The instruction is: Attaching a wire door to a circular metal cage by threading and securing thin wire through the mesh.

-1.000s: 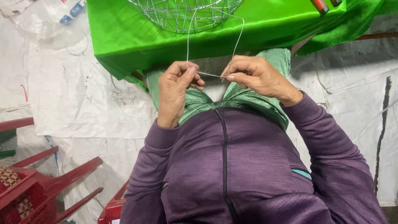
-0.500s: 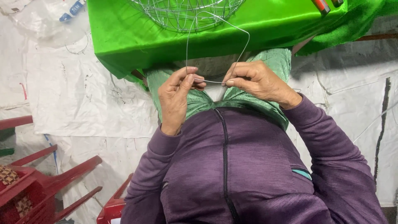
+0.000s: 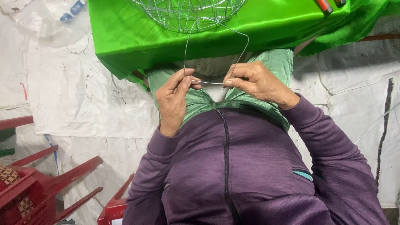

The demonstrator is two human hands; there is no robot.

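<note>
Nearest the camera is the person's chest in a purple zip jacket (image 3: pixel 233 166), sleeves reaching forward on both sides; beneath the sleeves lies a green garment (image 3: pixel 200 102) over the lap; at the lower left stands a red plastic chair (image 3: pixel 41 183) on white sheeting (image 3: pixel 83 104) that covers the floor.

Just beyond the jacket the two hands meet over the lap; the left hand (image 3: pixel 175 98) is closed, thumb and fingers pinching one end of a thin wire (image 3: pixel 216 29); the right hand (image 3: pixel 254 81) is likewise closed, pinching the other end, with a short straight stretch of wire running between the two pinches; the hands are near each other but apart.

From each pinch the wire rises away from the body and bends into a loop whose top lies over the edge of the counter, draped in bright green cloth (image 3: pixel 125 37); farther on that cloth sits a wire mesh basket (image 3: pixel 187 12), the loop's top just beside its rim.
</note>
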